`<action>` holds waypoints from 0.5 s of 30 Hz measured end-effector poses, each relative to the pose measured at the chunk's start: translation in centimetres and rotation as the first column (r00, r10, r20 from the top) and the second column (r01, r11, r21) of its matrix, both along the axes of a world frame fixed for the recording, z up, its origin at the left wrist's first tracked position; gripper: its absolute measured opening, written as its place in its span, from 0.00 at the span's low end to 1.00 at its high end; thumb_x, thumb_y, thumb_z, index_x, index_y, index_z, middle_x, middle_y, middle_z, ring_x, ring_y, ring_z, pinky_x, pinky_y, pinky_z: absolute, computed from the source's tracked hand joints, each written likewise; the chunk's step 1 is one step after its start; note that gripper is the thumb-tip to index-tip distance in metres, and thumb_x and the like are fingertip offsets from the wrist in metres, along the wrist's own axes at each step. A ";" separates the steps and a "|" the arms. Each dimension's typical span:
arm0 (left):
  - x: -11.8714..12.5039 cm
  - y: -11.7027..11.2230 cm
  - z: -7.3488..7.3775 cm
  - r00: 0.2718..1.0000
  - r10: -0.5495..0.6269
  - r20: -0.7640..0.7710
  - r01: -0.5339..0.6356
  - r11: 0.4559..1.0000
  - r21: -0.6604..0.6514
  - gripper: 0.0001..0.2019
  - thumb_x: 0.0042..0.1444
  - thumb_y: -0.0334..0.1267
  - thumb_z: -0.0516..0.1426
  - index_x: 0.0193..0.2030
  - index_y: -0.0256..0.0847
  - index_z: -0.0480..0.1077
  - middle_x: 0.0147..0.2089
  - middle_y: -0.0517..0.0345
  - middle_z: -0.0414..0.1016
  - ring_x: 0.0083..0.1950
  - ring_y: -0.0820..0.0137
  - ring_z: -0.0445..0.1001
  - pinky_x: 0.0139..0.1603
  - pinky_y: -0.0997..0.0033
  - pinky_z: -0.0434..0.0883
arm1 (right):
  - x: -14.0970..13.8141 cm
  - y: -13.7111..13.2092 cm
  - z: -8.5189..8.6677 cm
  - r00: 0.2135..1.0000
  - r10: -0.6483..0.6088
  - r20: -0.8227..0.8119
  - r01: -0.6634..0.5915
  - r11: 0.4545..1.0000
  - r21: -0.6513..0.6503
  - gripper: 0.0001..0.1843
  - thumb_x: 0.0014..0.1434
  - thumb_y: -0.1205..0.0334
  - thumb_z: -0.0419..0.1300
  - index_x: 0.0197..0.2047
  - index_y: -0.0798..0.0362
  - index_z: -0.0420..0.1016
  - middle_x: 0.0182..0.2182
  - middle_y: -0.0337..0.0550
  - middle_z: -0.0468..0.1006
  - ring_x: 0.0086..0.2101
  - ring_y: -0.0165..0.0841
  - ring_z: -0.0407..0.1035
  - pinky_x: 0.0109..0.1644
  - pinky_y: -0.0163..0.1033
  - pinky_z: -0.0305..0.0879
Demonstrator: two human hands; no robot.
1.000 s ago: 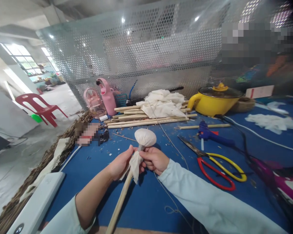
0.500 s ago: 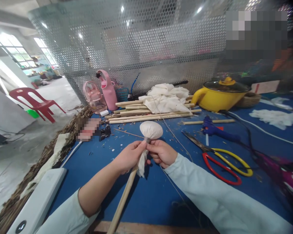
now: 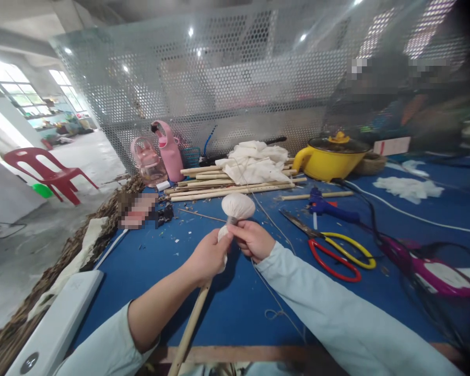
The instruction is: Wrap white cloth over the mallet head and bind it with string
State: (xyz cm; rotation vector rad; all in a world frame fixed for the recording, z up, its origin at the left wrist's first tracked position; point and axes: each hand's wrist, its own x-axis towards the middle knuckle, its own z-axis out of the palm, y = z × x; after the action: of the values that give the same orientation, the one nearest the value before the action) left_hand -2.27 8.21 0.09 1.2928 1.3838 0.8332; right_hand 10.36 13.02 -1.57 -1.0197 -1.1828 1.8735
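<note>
Left hand is clamped round cloth and stick under the knob, right hand is curled closed at its grey neck, and scissors are parked right of both.

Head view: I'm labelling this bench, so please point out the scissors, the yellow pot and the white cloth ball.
Scissors (image 3: 317, 233): head view, metal near the handles.
Yellow pot (image 3: 331, 165): head view, side wall.
White cloth ball (image 3: 238, 207): head view, rounded top.

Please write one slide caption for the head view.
Left hand grips a pale wooden stick below its round white cloth bundle; right hand pinches the grey wrapped neck, above a blue table.
</note>
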 end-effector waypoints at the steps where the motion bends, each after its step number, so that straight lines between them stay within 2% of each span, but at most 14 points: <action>1: 0.0 0.1 -0.1 1.000 0.014 0.007 -0.014 1.000 0.005 0.16 0.56 0.52 0.48 0.30 0.39 0.60 0.22 0.66 0.57 0.19 0.80 0.54 0.18 0.80 0.53 | 0.1 0.0 0.1 1.000 -0.006 0.022 0.005 1.000 0.029 0.18 0.42 0.49 0.63 0.24 0.53 0.61 0.08 0.24 0.48 0.10 0.19 0.38 0.12 0.29 0.30; 6: -0.3 0.3 -0.5 0.998 0.050 0.043 -0.050 0.999 -0.007 0.16 0.55 0.52 0.49 0.29 0.40 0.58 0.21 0.67 0.56 0.17 0.81 0.53 0.17 0.80 0.52 | 0.7 0.2 0.2 0.984 -0.134 0.117 0.101 0.962 0.253 0.17 0.46 0.52 0.60 0.19 0.53 0.59 0.08 0.26 0.51 0.11 0.19 0.42 0.15 0.31 0.36; 10: -0.1 -0.1 -0.2 0.994 0.046 0.102 -0.043 0.999 -0.032 0.16 0.55 0.52 0.50 0.28 0.40 0.57 0.20 0.68 0.55 0.16 0.81 0.52 0.14 0.81 0.52 | 1.3 0.0 0.7 0.976 -0.140 0.165 0.073 0.931 0.358 0.16 0.46 0.55 0.61 0.17 0.54 0.59 0.08 0.28 0.54 0.11 0.20 0.47 0.16 0.31 0.39; 12: 0.0 -0.4 0.3 0.987 0.057 0.151 -0.050 0.998 -0.045 0.16 0.54 0.52 0.51 0.28 0.40 0.57 0.21 0.68 0.55 0.16 0.82 0.52 0.13 0.82 0.51 | 1.3 -0.1 1.1 0.981 -0.124 0.147 0.068 0.939 0.338 0.16 0.45 0.56 0.61 0.18 0.54 0.59 0.08 0.28 0.55 0.11 0.20 0.47 0.15 0.30 0.39; 15: -0.2 -0.7 1.2 0.946 0.055 0.321 -0.016 0.992 -0.122 0.16 0.53 0.52 0.53 0.31 0.41 0.56 0.21 0.69 0.54 0.15 0.82 0.51 0.12 0.84 0.49 | 1.0 -0.2 1.4 0.998 -0.066 0.021 0.061 0.980 0.191 0.18 0.42 0.55 0.63 0.18 0.52 0.56 0.08 0.26 0.51 0.10 0.19 0.42 0.13 0.29 0.34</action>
State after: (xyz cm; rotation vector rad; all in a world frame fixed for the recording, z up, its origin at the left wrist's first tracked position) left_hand -2.44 7.51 1.29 0.9912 1.1767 0.9278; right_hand 11.41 12.77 -0.18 -0.9681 -1.3024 1.6663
